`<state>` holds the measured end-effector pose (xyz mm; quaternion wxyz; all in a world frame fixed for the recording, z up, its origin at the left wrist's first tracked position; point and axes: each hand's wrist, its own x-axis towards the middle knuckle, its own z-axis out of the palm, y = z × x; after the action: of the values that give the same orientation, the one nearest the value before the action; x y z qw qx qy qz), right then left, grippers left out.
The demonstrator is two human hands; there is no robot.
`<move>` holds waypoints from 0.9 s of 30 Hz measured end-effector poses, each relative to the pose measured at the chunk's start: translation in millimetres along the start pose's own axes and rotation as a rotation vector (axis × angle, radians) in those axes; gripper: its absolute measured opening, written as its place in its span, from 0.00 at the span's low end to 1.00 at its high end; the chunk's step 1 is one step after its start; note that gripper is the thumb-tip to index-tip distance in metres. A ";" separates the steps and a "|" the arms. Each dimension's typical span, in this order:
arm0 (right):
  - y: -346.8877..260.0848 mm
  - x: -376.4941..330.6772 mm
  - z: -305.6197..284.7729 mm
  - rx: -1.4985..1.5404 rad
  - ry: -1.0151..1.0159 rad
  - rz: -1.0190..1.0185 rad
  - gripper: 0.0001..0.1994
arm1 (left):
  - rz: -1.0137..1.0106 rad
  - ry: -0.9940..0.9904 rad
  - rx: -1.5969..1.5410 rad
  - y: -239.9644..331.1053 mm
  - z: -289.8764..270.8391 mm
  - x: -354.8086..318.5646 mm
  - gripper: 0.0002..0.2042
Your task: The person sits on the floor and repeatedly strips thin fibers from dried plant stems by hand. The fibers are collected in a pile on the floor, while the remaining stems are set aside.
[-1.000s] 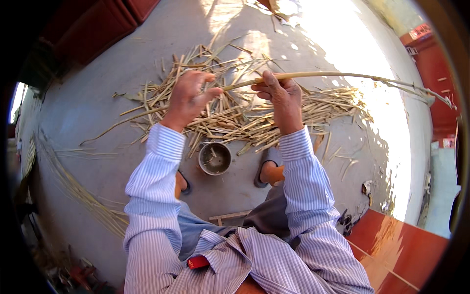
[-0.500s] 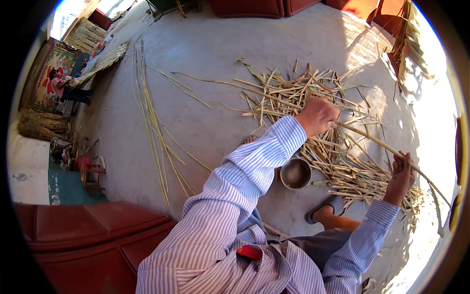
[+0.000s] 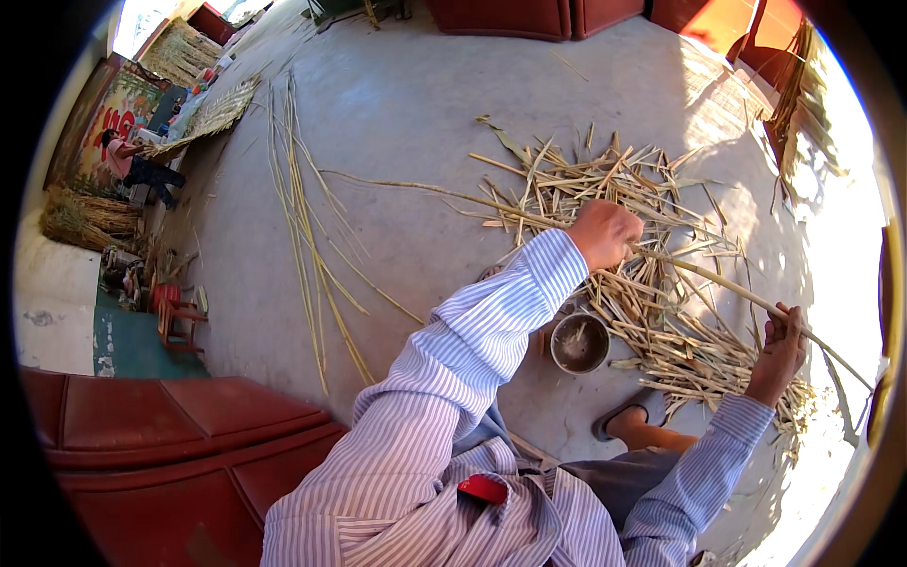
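A long thin reed stalk (image 3: 710, 278) slants across the view, from the pale floor on the left to the bright area on the right. My left hand (image 3: 605, 233) is closed in a fist around its middle. Farther along toward the right end, my right hand (image 3: 778, 353) has its fingers closed on the same stalk. Below the stalk lies a loose heap of dry stripped husks and short stalk pieces (image 3: 652, 312), partly hidden by my left hand. A round metal bowl (image 3: 579, 342) sits on the floor beside the heap.
Several long split strips (image 3: 307, 236) lie on the floor (image 3: 416, 104) to the left. Dark red sofas (image 3: 179, 444) stand at lower left and along the far side. A small red stool (image 3: 181, 321) is by the left wall, where another person (image 3: 132, 161) handles a woven mat (image 3: 222, 109).
My left hand has shifted slightly to the left along with the stalk's line, and my right hand has moved a little lower. The view has turned slightly. Both hands still hold the stalk.
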<state>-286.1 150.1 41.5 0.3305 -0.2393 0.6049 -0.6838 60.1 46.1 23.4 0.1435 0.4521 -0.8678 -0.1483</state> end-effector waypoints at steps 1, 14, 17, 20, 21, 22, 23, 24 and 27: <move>-0.8 1.7 -2.9 0.021 0.021 -0.025 0.15 | 0.039 0.047 0.018 -0.1 -1.2 2.1 0.10; -2.9 -44.1 48.4 0.096 -0.282 0.029 0.12 | 0.505 0.448 -0.156 65.7 17.0 44.7 0.11; -3.4 -36.6 52.9 0.183 -0.317 -0.006 0.12 | 0.424 0.380 -0.201 61.2 -3.0 40.5 0.07; -4.5 -34.2 48.8 0.210 -0.454 0.020 0.14 | 0.387 0.328 -0.190 61.6 -14.9 42.0 0.06; -3.3 -34.3 45.5 0.217 -0.487 0.058 0.15 | 0.327 0.270 -0.181 61.4 -18.6 41.7 0.06; -4.5 -33.8 39.7 0.236 -0.469 0.069 0.15 | 0.308 0.227 -0.213 60.9 -19.2 44.1 0.07; -4.3 -34.6 36.7 0.265 -0.461 0.086 0.14 | 0.282 0.182 -0.232 57.2 -21.6 44.5 0.07; -2.9 -31.1 30.1 0.305 -0.444 0.069 0.15 | 0.270 0.173 -0.235 54.7 -22.4 45.6 0.07; -4.2 -24.9 16.7 0.334 -0.372 -0.004 0.15 | 0.197 0.119 -0.321 43.5 -25.6 46.8 0.07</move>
<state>-258.1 157.6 50.0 0.4697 -0.3046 0.4118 -0.7191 11.8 28.0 69.0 0.2783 0.3445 -0.8630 -0.2430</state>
